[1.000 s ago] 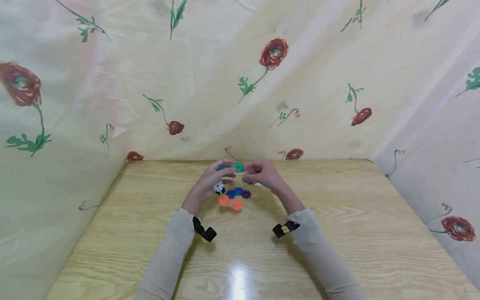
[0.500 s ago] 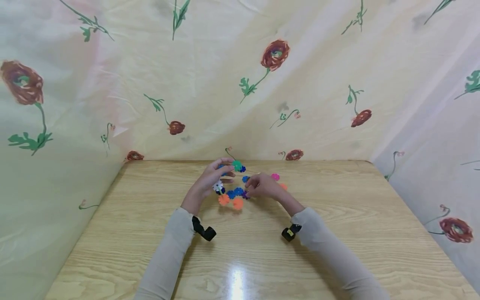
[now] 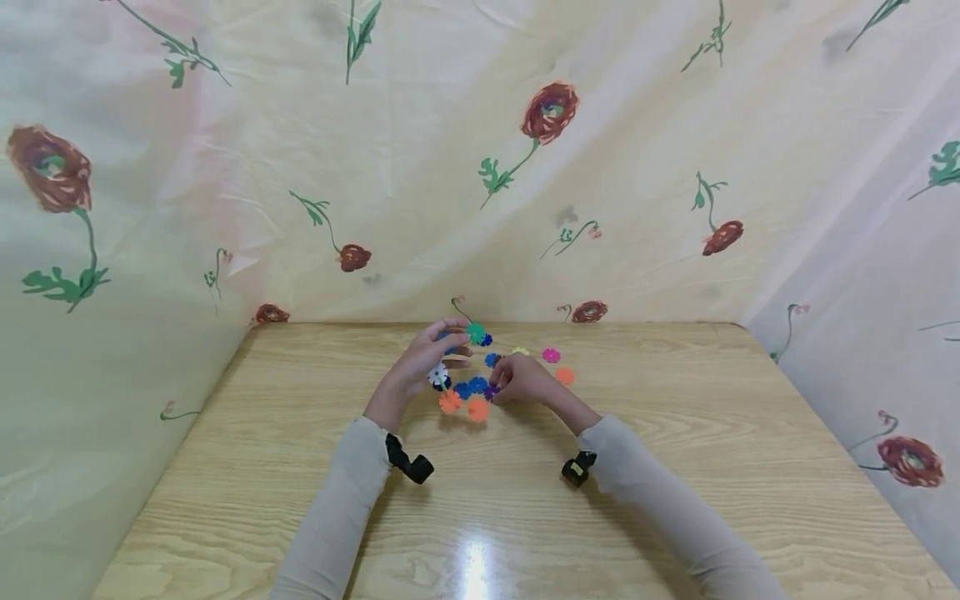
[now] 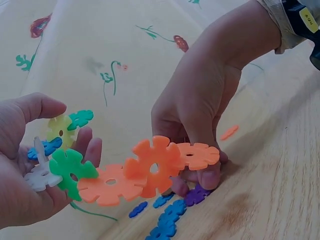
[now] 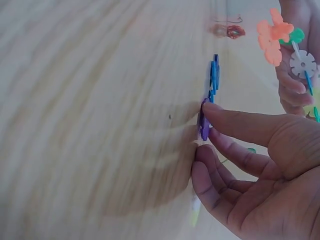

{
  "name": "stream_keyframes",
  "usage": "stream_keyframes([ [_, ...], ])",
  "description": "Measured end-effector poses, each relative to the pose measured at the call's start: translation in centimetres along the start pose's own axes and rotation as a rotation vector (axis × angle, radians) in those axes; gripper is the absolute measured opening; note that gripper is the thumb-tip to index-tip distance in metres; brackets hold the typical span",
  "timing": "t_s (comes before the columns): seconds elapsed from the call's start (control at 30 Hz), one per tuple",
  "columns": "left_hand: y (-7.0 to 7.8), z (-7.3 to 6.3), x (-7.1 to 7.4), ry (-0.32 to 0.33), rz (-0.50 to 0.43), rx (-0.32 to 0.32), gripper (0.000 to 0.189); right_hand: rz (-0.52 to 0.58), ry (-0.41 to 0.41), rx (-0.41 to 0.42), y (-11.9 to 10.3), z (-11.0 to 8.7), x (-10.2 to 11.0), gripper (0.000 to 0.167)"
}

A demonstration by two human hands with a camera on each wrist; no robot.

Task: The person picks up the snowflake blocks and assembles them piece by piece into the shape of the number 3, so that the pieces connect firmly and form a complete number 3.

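Note:
My left hand [image 3: 420,362] holds up a chain of interlocking flower-shaped plastic discs above the table. In the left wrist view the chain runs through a yellow disc [image 4: 60,131], a white disc [image 4: 42,176], a green disc [image 4: 70,172] and several orange discs [image 4: 111,185]. My right hand [image 3: 528,381] reaches down to the tabletop and pinches a purple disc [image 5: 204,122] between thumb and finger. Several blue discs [image 4: 167,220] lie beside the purple one. Part of the chain is hidden by the left fingers.
Loose discs lie behind and right of my right hand, among them a pink disc [image 3: 551,355] and an orange disc [image 3: 565,376]. The wooden table [image 3: 480,492] meets a flowered cloth [image 3: 420,167] at its back edge.
My right hand has come away from the chain's green end and moved down to the purple disc on the table. My left hand stays nearly still with the chain.

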State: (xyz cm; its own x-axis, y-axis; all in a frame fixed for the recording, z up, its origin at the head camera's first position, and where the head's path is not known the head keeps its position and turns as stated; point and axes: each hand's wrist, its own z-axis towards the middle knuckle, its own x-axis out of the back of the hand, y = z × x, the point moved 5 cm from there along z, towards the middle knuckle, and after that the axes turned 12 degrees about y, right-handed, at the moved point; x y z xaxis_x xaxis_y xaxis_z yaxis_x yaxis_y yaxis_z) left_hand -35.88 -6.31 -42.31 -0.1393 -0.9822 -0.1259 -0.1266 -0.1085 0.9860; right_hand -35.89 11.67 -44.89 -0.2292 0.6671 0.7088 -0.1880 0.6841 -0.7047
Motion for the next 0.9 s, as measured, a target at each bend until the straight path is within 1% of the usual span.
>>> stream_keyframes([
  [0.2,-0.1,0.0,-0.2,-0.010,-0.060,0.006,0.039,0.053,0.018,0.004,0.1,-0.2,0.4,0.020],
  [0.33,-0.1,-0.1,-0.4,-0.020,-0.069,0.003,0.037,0.107,0.058,-0.002,0.0,-0.4,1.1,0.015],
  [0.43,-0.2,-0.1,-0.4,-0.020,-0.076,0.009,0.036,0.182,0.110,0.009,-0.4,-0.4,1.9,0.014],
  [0.63,-0.3,0.0,-0.6,-0.015,-0.104,0.028,0.035,0.345,0.245,0.033,-1.4,0.0,3.8,0.021],
  [0.8,-0.3,0.0,-0.5,-0.012,-0.112,0.027,0.036,0.453,0.336,0.110,-2.4,0.4,4.7,0.019],
  [0.9,-0.2,0.0,-0.4,-0.016,-0.123,0.030,0.038,0.476,0.372,0.145,-2.8,0.4,4.6,0.018],
])
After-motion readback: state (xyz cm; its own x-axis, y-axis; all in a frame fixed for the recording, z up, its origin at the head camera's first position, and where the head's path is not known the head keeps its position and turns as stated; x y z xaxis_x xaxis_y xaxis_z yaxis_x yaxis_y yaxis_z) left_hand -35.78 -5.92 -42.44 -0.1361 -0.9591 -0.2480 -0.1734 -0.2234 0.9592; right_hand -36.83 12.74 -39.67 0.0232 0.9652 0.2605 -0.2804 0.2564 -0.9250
